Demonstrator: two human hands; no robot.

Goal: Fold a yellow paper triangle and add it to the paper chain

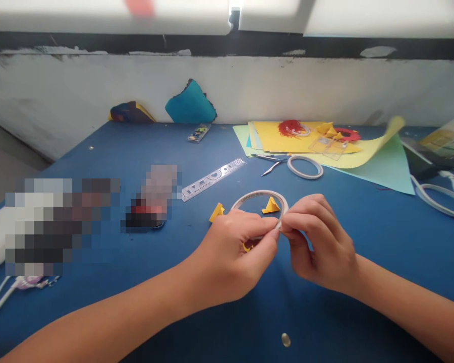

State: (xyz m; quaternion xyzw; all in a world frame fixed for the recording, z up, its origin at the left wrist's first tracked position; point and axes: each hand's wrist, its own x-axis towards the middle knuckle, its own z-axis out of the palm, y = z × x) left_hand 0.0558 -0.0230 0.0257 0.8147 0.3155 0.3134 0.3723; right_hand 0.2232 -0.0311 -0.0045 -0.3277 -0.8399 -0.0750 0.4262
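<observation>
My left hand point(245, 252) is closed, thumb and fingers pinching a thin roll of white tape point(285, 198) near its right side. My right hand point(320, 239) pinches at that same edge of the roll, its fingertips almost touching the left thumb. Whether a loose tape end lies between them is too small to tell. Through the ring a folded yellow paper piece point(271, 205) shows on the table. Another yellow paper piece point(216, 213) lies left of the roll, and a bit of yellow and red shows under my left hand, mostly hidden.
Beyond the hands lie a clear stencil ruler point(214, 180), scissors point(274, 162) and a second tape roll point(305, 167). Coloured paper sheets point(391, 169) are stacked at the back right. White cables point(439, 201) run along the right. Blurred-out items point(151, 199) lie left on the blue table point(136, 312).
</observation>
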